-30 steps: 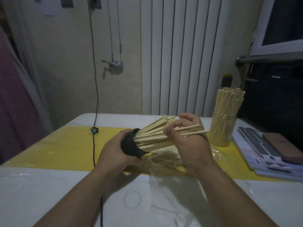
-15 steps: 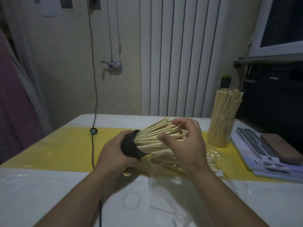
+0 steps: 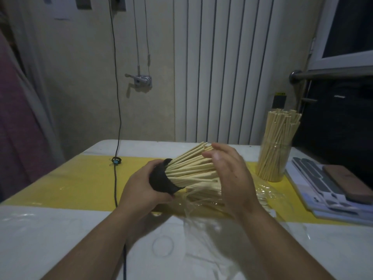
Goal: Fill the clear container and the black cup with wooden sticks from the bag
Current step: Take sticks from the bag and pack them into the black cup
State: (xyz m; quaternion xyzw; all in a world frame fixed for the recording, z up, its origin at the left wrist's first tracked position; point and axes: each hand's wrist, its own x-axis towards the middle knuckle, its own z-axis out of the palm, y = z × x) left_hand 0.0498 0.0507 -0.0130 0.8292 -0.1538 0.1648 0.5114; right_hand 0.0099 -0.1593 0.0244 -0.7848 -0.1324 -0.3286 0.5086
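My left hand [image 3: 141, 187] grips the black cup [image 3: 161, 181], tipped on its side with its mouth to the right. A thick fan of wooden sticks [image 3: 191, 168] juts out of it. My right hand [image 3: 230, 176] is flat against the free ends of those sticks, fingers straight. Under both hands lies the clear plastic bag [image 3: 201, 215] with more sticks [image 3: 203, 194] inside. The clear container [image 3: 274, 160] stands upright at the right, packed with sticks.
A black cable [image 3: 116, 178] hangs from the wall and crosses the yellow table strip [image 3: 70, 182]. Flat grey and brown items on a white sheet [image 3: 331, 184] lie at the right edge. A radiator stands behind the table.
My right hand let go of the few sticks it pinched, and they slid into the cup's bundle. Its fingers straightened and now lie flat on the stick ends.
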